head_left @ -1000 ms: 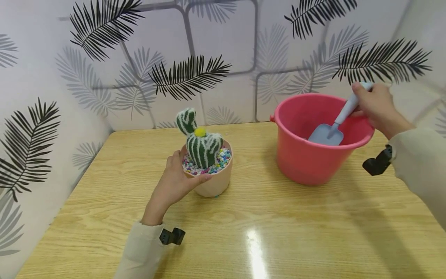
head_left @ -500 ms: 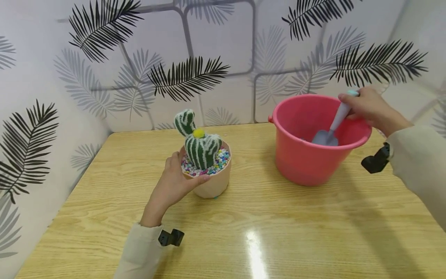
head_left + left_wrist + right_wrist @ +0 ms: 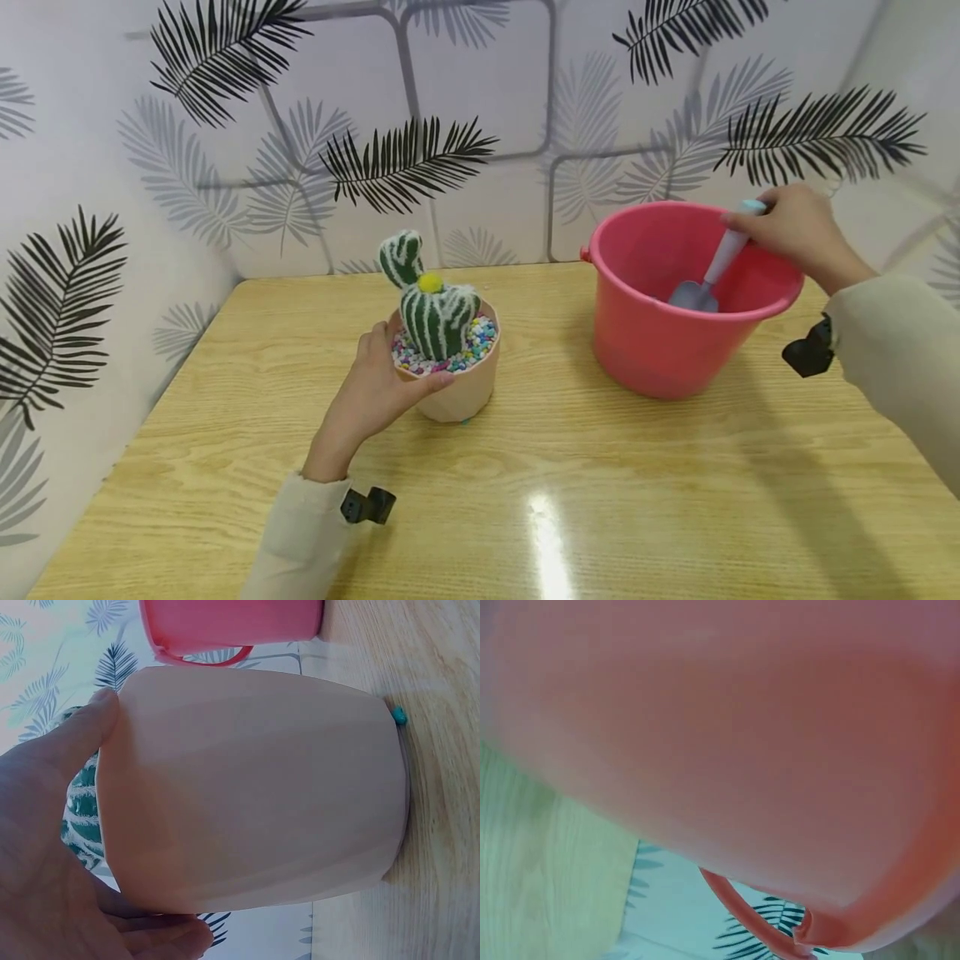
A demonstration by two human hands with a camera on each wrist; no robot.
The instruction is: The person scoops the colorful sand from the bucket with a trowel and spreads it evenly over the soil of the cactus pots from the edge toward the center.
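Head view — left hand (image 3: 375, 392) grips pot (image 3: 457, 392); right hand (image 3: 791, 225) grips trowel (image 3: 708, 271) in bucket (image 3: 667, 350), 3 o'clock — scoop shallow, pot steady.

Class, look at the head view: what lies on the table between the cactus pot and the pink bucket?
Nothing: in the head view, bare wooden table separates the cactus pot from the pink bucket.

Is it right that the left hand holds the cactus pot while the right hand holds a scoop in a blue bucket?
Not quite: the bucket is pink, as the head view shows. The left hand does hold the cactus pot, and the right hand holds the scoop in it.
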